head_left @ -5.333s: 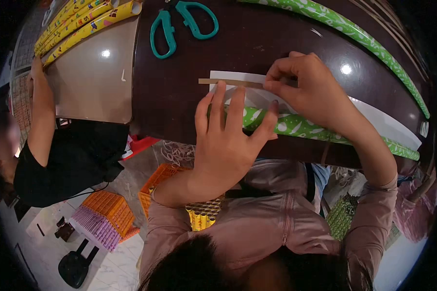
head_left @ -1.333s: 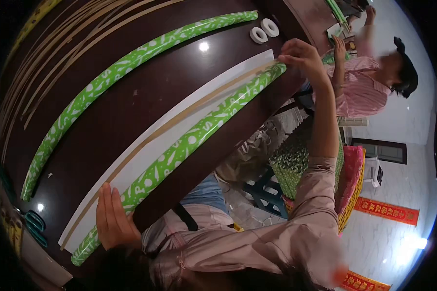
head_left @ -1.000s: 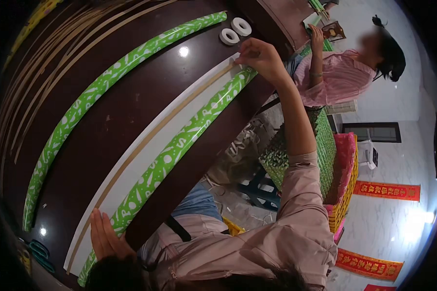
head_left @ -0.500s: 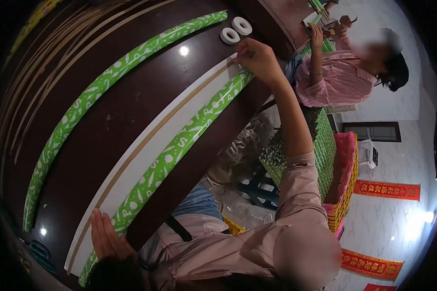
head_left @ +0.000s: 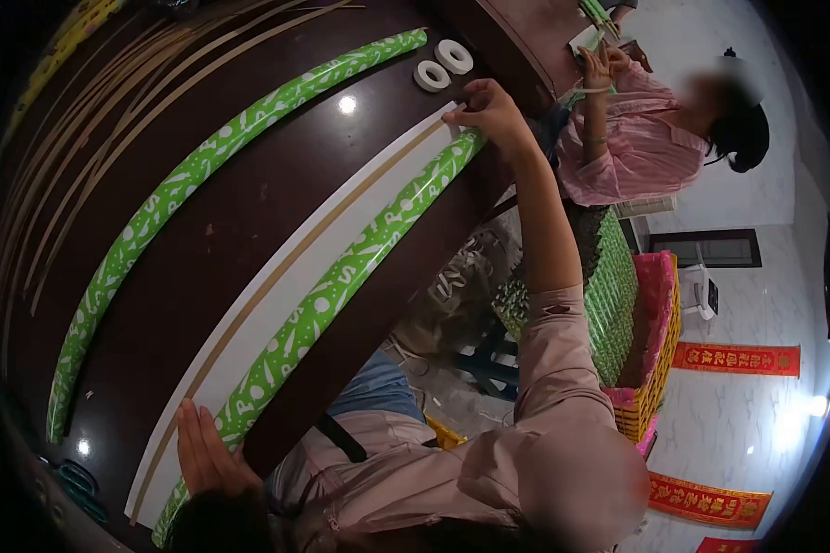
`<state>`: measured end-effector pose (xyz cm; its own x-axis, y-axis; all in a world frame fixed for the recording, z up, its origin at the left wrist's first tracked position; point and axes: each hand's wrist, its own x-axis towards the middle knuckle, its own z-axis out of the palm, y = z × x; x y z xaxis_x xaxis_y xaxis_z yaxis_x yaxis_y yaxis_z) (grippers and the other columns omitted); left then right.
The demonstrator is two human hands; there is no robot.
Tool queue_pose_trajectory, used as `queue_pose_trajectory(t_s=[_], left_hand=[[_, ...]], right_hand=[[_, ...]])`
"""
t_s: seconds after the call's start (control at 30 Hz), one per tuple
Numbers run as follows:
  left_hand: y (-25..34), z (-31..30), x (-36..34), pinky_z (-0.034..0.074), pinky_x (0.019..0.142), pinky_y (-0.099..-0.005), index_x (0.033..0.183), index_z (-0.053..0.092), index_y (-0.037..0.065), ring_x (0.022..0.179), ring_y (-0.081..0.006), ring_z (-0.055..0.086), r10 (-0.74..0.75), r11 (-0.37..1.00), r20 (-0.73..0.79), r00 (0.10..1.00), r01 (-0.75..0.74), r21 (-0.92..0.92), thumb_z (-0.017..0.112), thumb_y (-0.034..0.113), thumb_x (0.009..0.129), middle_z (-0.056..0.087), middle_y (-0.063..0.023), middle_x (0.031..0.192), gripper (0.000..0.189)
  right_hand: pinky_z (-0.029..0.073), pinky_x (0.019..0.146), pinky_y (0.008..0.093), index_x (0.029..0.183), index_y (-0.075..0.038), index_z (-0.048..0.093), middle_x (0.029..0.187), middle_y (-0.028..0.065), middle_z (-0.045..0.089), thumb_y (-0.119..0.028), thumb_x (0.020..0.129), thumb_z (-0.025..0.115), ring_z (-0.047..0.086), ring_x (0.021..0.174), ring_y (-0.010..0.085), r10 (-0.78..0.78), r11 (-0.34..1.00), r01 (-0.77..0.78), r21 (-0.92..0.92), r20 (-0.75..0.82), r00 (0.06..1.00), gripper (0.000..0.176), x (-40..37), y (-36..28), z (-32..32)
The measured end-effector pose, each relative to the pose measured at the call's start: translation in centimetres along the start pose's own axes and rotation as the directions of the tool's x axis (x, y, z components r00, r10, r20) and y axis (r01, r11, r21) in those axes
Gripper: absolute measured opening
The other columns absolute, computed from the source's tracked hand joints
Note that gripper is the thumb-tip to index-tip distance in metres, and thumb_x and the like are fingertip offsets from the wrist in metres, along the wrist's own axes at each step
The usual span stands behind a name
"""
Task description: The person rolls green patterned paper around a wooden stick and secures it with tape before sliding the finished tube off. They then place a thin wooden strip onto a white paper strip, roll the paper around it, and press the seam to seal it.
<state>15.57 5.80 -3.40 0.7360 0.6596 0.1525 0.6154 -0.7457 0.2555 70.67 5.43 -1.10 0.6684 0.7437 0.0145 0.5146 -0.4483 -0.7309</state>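
A long sheet of green wrapping paper (head_left: pixel 315 295) printed with white shapes lies on the dark table, its near side rolled over and its white underside (head_left: pixel 277 276) showing. Along that white side runs a thin tan strip (head_left: pixel 269 247), apparently wood or bamboo. My left hand (head_left: pixel 210 452) rests flat across the paper and the strip at their lower-left end, fingers stretched out. At the far upper-right end my right hand (head_left: pixel 491 112) has its thumb against the strip's tip, with the forefinger bent and apart from the thumb.
A second green patterned length (head_left: pixel 194 168) curves along the table (head_left: pixel 203 240). Several thin tan strips (head_left: pixel 111 138) lie behind it. Two white tape rolls (head_left: pixel 444 64) sit near my right hand, dark-handled scissors (head_left: pixel 78 481) at lower left. A co-worker (head_left: pixel 632 147) sits at upper right by a yellow basket (head_left: pixel 657 369).
My right hand has opened a little, thumb and forefinger farther apart at the strip's tip. My left hand stays put. The co-worker's hands have come closer together.
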Motion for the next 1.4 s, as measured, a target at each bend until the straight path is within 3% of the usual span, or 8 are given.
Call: queue_pose_trajectory(t_s=[0.23,0.33,0.47,0.53,0.6,0.77,0.87,1.4], left_hand=[[1.3,-1.2,0.5,0.043,0.104,-0.0498,0.130,0.046,-0.013,0.126,-0.0457,0.048,-0.100,0.995,0.076,0.992,0.102,-0.022,0.055,0.001,0.085,0.050,-0.0317,0.133,0.048],[1.8,-0.4,0.2,0.043,0.103,-0.0484,0.129,0.049,-0.011,0.128,-0.0417,0.047,-0.114,0.993,-0.018,0.993,0.115,0.007,0.058,0.001,0.084,0.049,-0.0275,0.136,0.047],[1.2,-1.6,0.6,0.046,0.100,-0.0436,0.127,0.052,-0.007,0.126,-0.0370,0.051,-0.133,0.991,0.049,0.990,0.133,0.008,0.058,0.003,0.086,0.051,-0.0245,0.136,0.043],[1.3,-1.7,0.3,0.046,0.099,-0.0427,0.127,0.053,-0.007,0.125,-0.0363,0.052,-0.107,0.994,0.060,0.992,0.106,0.019,0.058,0.004,0.086,0.051,-0.0242,0.135,0.043],[1.4,-1.7,0.4,0.045,0.100,-0.0421,0.128,0.052,-0.006,0.126,-0.0352,0.052,-0.073,0.997,0.027,0.997,0.073,0.016,0.056,0.005,0.087,0.052,-0.0230,0.135,0.042],[1.3,-1.6,0.3,0.046,0.100,-0.0401,0.127,0.054,-0.006,0.125,-0.0333,0.053,-0.062,0.997,0.023,0.998,0.061,0.047,0.054,0.008,0.091,0.054,-0.0221,0.133,0.039],[1.4,-1.4,0.3,0.046,0.100,-0.0392,0.126,0.055,-0.005,0.125,-0.0321,0.053,-0.066,0.996,-0.006,0.998,0.066,0.057,0.053,0.009,0.091,0.055,-0.0212,0.133,0.038],[1.3,-0.9,0.1,0.046,0.100,-0.0377,0.125,0.057,-0.004,0.124,-0.0307,0.054,-0.054,0.990,-0.052,0.997,0.060,0.127,0.052,0.009,0.090,0.056,-0.0199,0.132,0.038]], right_hand=[[0.048,0.073,0.0287,0.114,0.001,0.058,0.090,0.0043,0.059,-0.008,0.065,0.085,0.056,0.082,0.0153,0.084,0.993,-0.076,0.086,-0.093,0.992,0.057,1.1,1.4,-1.5],[0.049,0.075,0.0301,0.112,0.002,0.062,0.093,0.0092,0.065,-0.009,0.077,0.075,0.061,0.084,0.0166,0.067,0.983,-0.047,0.179,-0.103,0.992,0.039,2.3,3.4,-2.3],[0.050,0.075,0.0282,0.111,0.001,0.064,0.099,0.0113,0.067,-0.014,0.088,0.069,0.063,0.087,0.0166,-0.315,0.932,0.209,-0.297,-0.374,0.872,0.028,-1.2,-2.5,-0.1],[0.049,0.077,0.0269,0.110,0.000,0.065,0.101,0.0094,0.067,-0.012,0.091,0.067,0.063,0.088,0.0149,-0.271,0.954,0.293,0.070,-0.225,0.936,0.023,-4.0,-5.7,2.8],[0.049,0.077,0.0269,0.108,0.000,0.066,0.103,0.0069,0.067,-0.008,0.091,0.066,0.062,0.089,0.0139,-0.443,0.895,0.442,0.061,-0.007,0.897,0.019,-8.3,-10.6,6.6],[0.049,0.085,0.0359,0.109,-0.002,0.064,0.112,0.0109,0.058,0.002,0.080,0.069,0.059,0.101,0.0267,-0.661,0.711,0.684,0.162,0.485,0.573,0.029,-13.4,-16.7,12.9],[0.049,0.086,0.0401,0.109,-0.002,0.062,0.113,0.0128,0.058,0.004,0.077,0.068,0.057,0.098,0.0333,-0.692,0.593,0.796,0.122,0.583,0.426,0.033,-13.6,-16.8,14.4],[0.047,0.077,0.0387,0.092,-0.004,0.062,0.084,0.0090,0.059,0.003,0.076,0.068,0.057,0.085,0.0280,-0.617,0.701,0.679,0.219,0.664,0.423,0.018,-13.0,-17.1,15.2]])
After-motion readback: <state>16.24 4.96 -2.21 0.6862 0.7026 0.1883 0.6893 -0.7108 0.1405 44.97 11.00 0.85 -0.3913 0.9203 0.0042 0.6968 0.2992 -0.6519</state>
